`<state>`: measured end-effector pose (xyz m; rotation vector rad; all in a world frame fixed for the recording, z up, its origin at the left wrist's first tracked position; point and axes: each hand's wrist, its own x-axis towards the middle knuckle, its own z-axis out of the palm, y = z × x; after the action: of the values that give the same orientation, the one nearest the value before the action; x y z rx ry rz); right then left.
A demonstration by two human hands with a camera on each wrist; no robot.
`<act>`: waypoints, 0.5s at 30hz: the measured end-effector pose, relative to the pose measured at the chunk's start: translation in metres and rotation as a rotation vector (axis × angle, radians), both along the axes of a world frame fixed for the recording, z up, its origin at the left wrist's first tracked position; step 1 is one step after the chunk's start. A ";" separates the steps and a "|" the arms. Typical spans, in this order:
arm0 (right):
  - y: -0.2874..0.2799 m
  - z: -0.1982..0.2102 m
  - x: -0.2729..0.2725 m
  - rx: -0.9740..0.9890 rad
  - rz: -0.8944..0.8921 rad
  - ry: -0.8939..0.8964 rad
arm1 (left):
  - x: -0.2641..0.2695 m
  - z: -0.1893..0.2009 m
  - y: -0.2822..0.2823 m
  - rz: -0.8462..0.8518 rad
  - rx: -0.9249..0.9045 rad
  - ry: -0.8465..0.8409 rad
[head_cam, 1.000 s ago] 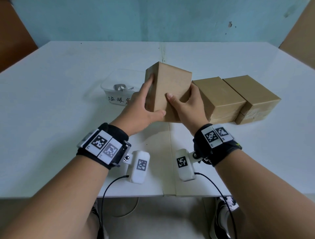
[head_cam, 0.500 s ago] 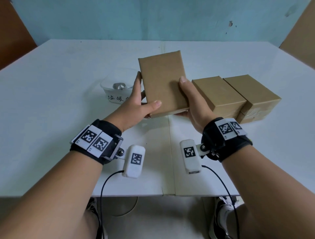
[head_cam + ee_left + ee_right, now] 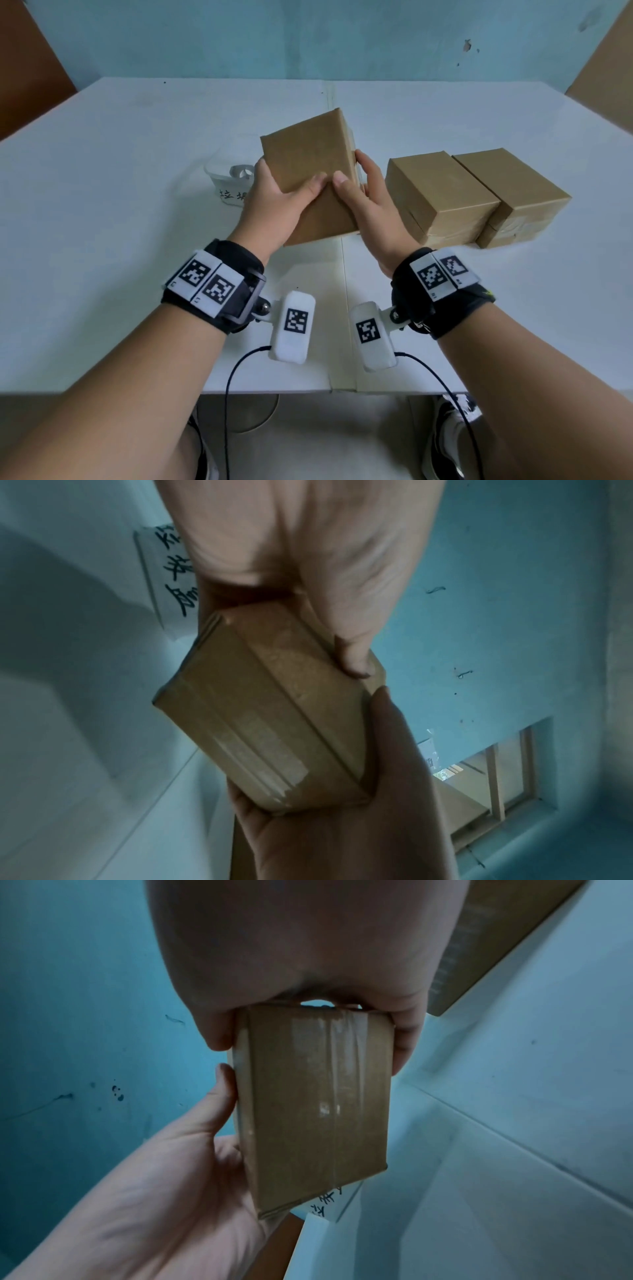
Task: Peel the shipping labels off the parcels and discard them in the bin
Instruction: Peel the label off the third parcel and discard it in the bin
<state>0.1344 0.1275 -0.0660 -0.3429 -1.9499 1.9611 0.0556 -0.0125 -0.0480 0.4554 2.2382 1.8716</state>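
Both hands, left hand (image 3: 274, 202) and right hand (image 3: 371, 202), gripped the parcel (image 3: 308, 171) above the surface (image 3: 102, 205), thumbs on top, fingers (image 3: 364, 161) curled round its sides; the bin (image 3: 222, 178) sat just beyond the left fingers.

Handwritten black Chinese characters on clear bin (image 3: 219, 178) label, partly hidden, not legible.

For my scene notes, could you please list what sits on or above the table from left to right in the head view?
Clear plastic bin → held parcel → middle parcel → rightmost parcel.
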 end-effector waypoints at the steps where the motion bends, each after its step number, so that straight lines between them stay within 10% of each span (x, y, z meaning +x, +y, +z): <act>1: -0.002 0.000 -0.001 -0.008 -0.009 0.000 | -0.001 -0.002 0.001 0.013 0.002 0.010; 15: -0.001 -0.006 0.000 -0.022 -0.072 0.001 | 0.000 -0.004 0.001 -0.003 -0.054 0.105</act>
<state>0.1341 0.1263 -0.0715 -0.4115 -1.8897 1.9383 0.0556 -0.0115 -0.0519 0.5599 2.3463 1.8204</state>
